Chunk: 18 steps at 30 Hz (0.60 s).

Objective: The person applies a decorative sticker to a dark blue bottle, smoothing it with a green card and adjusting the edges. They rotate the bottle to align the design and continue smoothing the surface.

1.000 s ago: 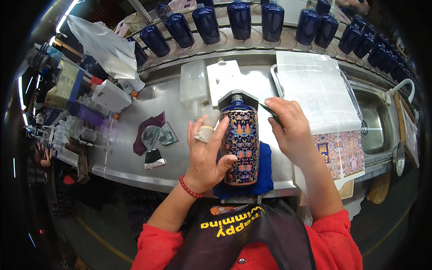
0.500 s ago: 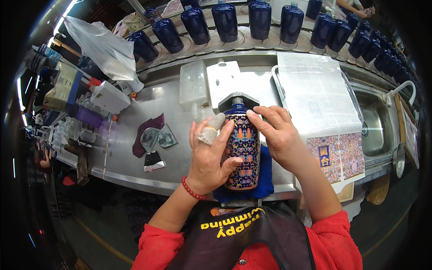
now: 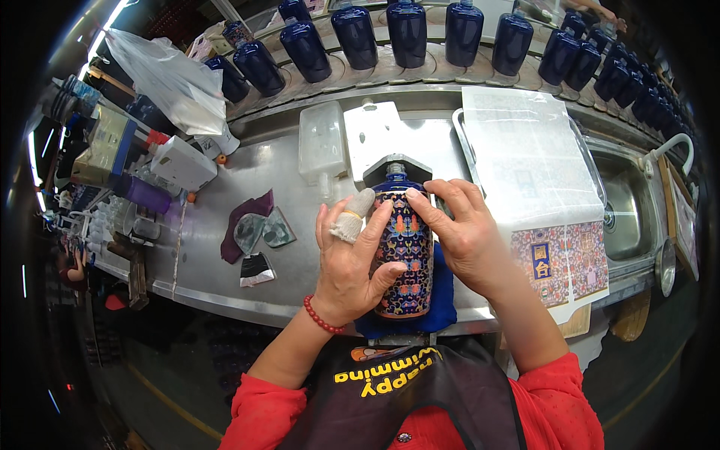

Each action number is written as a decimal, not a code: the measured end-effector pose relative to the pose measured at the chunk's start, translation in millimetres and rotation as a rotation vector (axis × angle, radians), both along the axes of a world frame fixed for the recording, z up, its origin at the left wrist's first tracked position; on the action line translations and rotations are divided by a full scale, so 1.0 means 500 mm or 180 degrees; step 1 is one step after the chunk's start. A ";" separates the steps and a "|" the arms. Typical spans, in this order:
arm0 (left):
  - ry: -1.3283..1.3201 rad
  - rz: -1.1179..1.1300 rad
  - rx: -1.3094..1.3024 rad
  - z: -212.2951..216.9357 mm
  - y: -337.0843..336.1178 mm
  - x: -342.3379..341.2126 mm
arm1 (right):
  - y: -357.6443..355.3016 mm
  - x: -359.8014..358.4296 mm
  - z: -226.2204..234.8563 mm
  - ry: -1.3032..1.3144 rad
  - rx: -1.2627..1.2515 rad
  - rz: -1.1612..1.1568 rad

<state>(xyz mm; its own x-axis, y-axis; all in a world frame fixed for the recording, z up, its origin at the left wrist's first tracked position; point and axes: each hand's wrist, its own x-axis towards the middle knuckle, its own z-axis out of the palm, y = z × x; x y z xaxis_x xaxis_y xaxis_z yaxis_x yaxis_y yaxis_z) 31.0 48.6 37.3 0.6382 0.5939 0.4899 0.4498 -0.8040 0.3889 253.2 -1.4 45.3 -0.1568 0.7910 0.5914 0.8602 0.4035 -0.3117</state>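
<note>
Head view: two hands (image 3: 352, 262) (image 3: 461, 236) around one patterned bottle (image 3: 405, 255).

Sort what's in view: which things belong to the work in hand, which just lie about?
In hand: patterned blue bottle, left hand, right hand, blue cloth under it, decal sheets.
Lying about: plain blue bottles, plastic bag, rags, sink.

Patterned label sheets (image 3: 564, 262) lie right of the label-wrapped blue bottle (image 3: 405, 251).
</note>
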 end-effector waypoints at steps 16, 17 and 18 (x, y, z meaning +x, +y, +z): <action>0.0395 0.0044 0.0250 0.032 0.023 0.024 | -0.012 0.002 -0.007 0.0509 -0.0181 0.0013; 0.0409 0.0039 0.0241 0.035 0.024 0.025 | -0.012 0.001 -0.007 0.0512 -0.0189 0.0027; 0.0422 0.0035 0.0233 0.036 0.024 0.025 | -0.012 0.001 -0.007 0.0519 -0.0155 0.0026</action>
<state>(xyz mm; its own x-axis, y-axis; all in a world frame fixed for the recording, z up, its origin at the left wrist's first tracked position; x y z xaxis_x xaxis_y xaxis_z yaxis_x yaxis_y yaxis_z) 43.7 60.8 55.6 0.6937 0.5671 0.4441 0.5023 -0.8228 0.2661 253.6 -7.5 41.8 -0.0684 0.8185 0.5704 0.7935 0.3912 -0.4662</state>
